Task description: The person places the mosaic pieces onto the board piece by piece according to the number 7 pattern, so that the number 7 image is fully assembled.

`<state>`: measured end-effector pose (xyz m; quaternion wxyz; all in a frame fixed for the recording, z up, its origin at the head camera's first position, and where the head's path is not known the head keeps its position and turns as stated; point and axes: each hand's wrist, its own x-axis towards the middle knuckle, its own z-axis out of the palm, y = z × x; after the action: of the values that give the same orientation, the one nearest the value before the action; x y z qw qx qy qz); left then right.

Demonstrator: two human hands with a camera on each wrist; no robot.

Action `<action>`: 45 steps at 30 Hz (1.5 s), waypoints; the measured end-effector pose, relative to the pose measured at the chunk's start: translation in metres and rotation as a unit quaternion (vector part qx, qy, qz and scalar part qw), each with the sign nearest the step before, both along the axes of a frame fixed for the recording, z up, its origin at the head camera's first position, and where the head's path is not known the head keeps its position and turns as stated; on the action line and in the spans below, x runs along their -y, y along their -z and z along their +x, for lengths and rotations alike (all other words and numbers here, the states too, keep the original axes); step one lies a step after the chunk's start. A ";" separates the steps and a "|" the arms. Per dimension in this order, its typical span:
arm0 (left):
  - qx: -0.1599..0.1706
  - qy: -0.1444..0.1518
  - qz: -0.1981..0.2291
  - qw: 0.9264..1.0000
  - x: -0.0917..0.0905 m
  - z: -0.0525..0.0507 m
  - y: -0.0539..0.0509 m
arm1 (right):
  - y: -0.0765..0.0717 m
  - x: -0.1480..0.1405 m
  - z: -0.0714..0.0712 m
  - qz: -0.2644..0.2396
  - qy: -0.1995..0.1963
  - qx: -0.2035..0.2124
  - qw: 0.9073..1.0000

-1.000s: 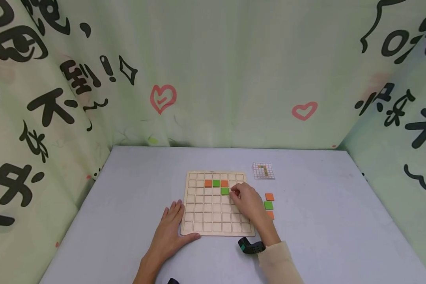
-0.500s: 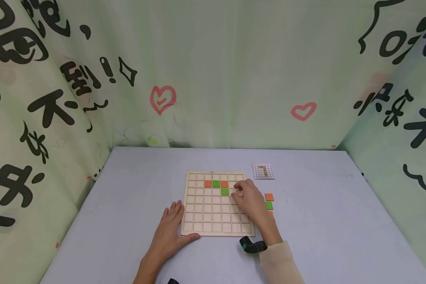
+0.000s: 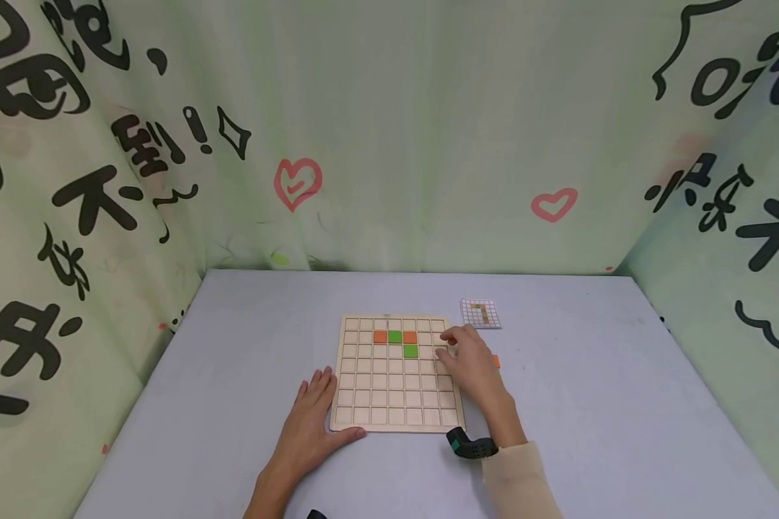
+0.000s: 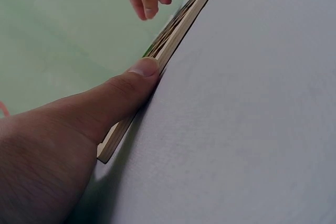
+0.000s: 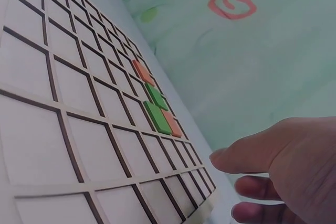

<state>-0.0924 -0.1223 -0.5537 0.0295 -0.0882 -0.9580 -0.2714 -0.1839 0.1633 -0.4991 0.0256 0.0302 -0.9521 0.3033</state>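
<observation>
A wooden grid board point(image 3: 379, 398) lies on the table. Near its far side sit an orange tile point(image 3: 379, 336), a green tile point(image 3: 394, 336) and another orange tile point(image 3: 410, 336) in a row, with a second green tile point(image 3: 410, 351) in front of the right-hand one. My left hand point(image 3: 306, 425) rests flat against the board's left edge, its thumb point(image 4: 139, 72) touching the near edge. Over the board's right edge hovers my right hand point(image 3: 472, 364), thumb and fingers apart with nothing between them. One loose orange tile point(image 3: 496, 360) shows beside that hand, partly covered.
Behind the board's right corner lies a small card point(image 3: 480, 313) printed with a grid and a coloured pattern. A black wrist strap point(image 3: 471, 444) is on the right wrist. Printed curtains point(image 3: 428, 144) hang around the table point(image 3: 597, 404).
My right hand has moved right, away from the green tile, and its fingers have spread. It now covers most of the loose tiles. The left hand stays put.
</observation>
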 end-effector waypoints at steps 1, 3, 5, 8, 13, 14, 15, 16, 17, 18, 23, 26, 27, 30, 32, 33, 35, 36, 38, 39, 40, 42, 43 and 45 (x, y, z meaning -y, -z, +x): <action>-0.005 0.001 0.000 1.000 0.000 0.000 0.000 | 0.000 -0.002 0.000 0.001 0.003 0.001 1.000; -0.009 0.001 0.000 1.000 0.000 0.001 0.000 | 0.000 -0.006 -0.001 0.001 0.011 0.006 1.000; -0.010 0.001 0.000 1.000 0.000 0.001 0.001 | 0.000 -0.011 -0.002 0.002 0.017 0.008 1.000; -0.004 0.001 0.000 1.000 0.000 0.001 0.000 | 0.000 -0.017 -0.003 0.000 0.024 0.012 1.000; 0.003 0.003 -0.002 1.000 0.001 0.000 0.000 | 0.002 -0.026 -0.006 0.008 0.035 0.011 0.999; 0.004 0.003 -0.003 1.000 0.001 -0.001 0.000 | 0.003 -0.028 -0.007 0.010 0.037 0.011 0.999; 0.003 0.003 -0.003 1.000 0.001 -0.001 0.000 | 0.004 -0.030 -0.007 0.012 0.039 0.011 0.999; 0.001 0.003 -0.003 1.000 0.001 -0.001 0.000 | 0.004 -0.031 -0.008 0.014 0.040 0.012 0.999; 0.000 0.003 -0.003 1.000 0.001 -0.001 0.000 | 0.004 -0.033 -0.008 0.016 0.039 0.013 0.999; -0.001 0.004 -0.003 1.000 0.000 0.000 0.000 | 0.005 -0.035 -0.008 0.017 0.041 0.014 0.999; -0.012 0.003 -0.003 1.000 0.000 0.001 0.001 | 0.005 -0.041 -0.009 0.026 0.049 0.023 0.998; -0.012 0.004 -0.001 1.000 0.000 0.001 0.001 | 0.006 -0.044 -0.009 0.031 0.057 0.028 0.997; -0.010 0.004 -0.001 1.000 0.000 0.001 0.001 | 0.006 -0.045 -0.008 0.032 0.059 0.030 0.997; 0.000 0.004 0.001 1.000 0.000 0.001 0.000 | 0.006 -0.047 -0.008 0.032 0.063 0.037 0.997; 0.004 0.004 0.002 1.000 0.000 0.001 0.000 | 0.007 -0.049 -0.008 0.034 0.065 0.042 0.996; 0.003 0.004 0.002 1.000 0.000 0.000 0.000 | 0.007 -0.050 -0.008 0.034 0.065 0.045 0.996; 0.000 0.005 0.002 1.000 0.000 0.000 0.001 | 0.008 -0.052 -0.007 0.037 0.066 0.050 0.996; -0.004 0.005 0.002 1.000 0.000 0.000 0.001 | 0.008 -0.053 -0.007 0.038 0.066 0.052 0.996; -0.006 0.004 0.003 1.000 0.000 0.001 0.001 | 0.008 -0.054 -0.007 0.040 0.066 0.055 0.996; -0.010 0.005 0.003 1.000 0.000 0.000 0.001 | 0.007 -0.055 -0.007 0.040 0.066 0.056 0.995; -0.007 0.004 0.004 1.000 0.000 0.000 0.001 | 0.007 -0.055 -0.007 0.041 0.065 0.057 0.995; -0.003 0.002 0.005 1.000 0.001 0.000 0.001 | 0.007 -0.056 -0.007 0.040 0.066 0.059 0.995; 0.000 0.002 0.006 1.000 0.001 0.000 0.000 | 0.007 -0.056 -0.006 0.040 0.066 0.060 0.995; 0.001 0.003 0.006 1.000 0.001 0.000 0.000 | 0.007 -0.057 -0.006 0.038 0.068 0.065 0.995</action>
<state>-0.0923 -0.1229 -0.5538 0.0282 -0.0903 -0.9561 -0.2772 -0.1903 0.2200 -0.5056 -0.0168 -0.0529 -0.9624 0.2659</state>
